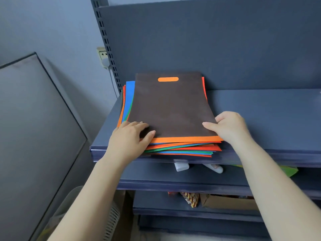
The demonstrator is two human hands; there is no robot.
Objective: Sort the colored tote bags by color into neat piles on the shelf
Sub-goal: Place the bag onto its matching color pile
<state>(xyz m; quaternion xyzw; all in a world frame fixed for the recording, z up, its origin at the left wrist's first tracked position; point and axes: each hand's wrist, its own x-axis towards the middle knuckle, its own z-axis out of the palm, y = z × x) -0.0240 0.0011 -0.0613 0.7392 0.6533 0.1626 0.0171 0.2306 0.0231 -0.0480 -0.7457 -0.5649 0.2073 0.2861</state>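
One mixed stack of flat tote bags [182, 149] lies at the left end of the top shelf [260, 119], with orange, red, green and blue edges fanned out. On top lies a dark brown bag [170, 108], orange showing through its handle slot. An orange bag [187, 139] sticks out just under it. My left hand [132, 134] rests on the brown bag's near left corner, fingers spread over the stack's edge. My right hand [229, 126] pinches the brown bag's near right corner, thumb on top.
The dark blue shelf runs free to the right of the stack. A lower shelf [173, 178] holds white items and a yellow-green bag [288, 171]. Below sit a cardboard box [225, 201] and packets. A grey panel [34, 127] and a wall socket [103, 57] are at left.
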